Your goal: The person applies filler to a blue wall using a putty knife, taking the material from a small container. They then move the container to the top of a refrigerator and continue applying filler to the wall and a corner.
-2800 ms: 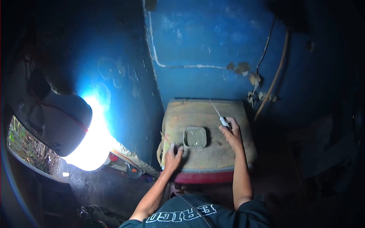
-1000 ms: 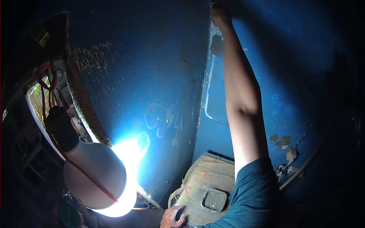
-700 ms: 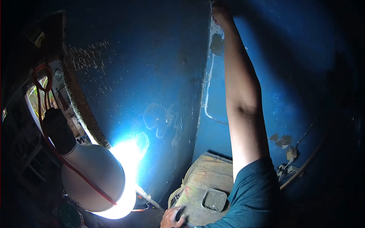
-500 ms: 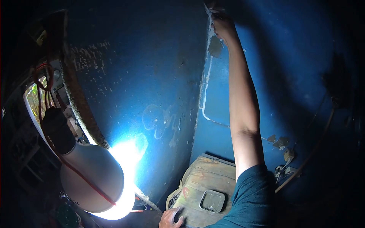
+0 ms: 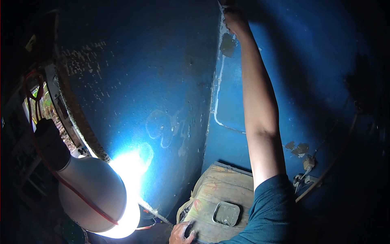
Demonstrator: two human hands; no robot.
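High in the wall corner, my right hand (image 5: 235,20) is closed round a putty knife, its pale thin blade (image 5: 221,5) lying against the corner seam. The handle is mostly hidden by the fingers and the dark upper edge. Whitish filler (image 5: 223,28) runs down the seam below the hand, beside a bare grey patch (image 5: 228,44). At the bottom, my left hand (image 5: 180,233) rests at the near edge of a cloth-covered box-like surface (image 5: 211,183), thumb and fingers apart. On that surface stands a small square tub (image 5: 226,214) with grey matter in it.
A large lit bulb (image 5: 93,191) hangs close at the left on a red cord (image 5: 40,150). Blue walls (image 5: 162,81) meet at the corner ahead. A plug and socket (image 5: 308,171) with cables sit low on the right wall. An opening (image 5: 46,105) shows greenery.
My right hand has shifted slightly upward along the corner with the putty knife. The view has turned a little, moving the bulb left and down. My left hand stays nearly still.
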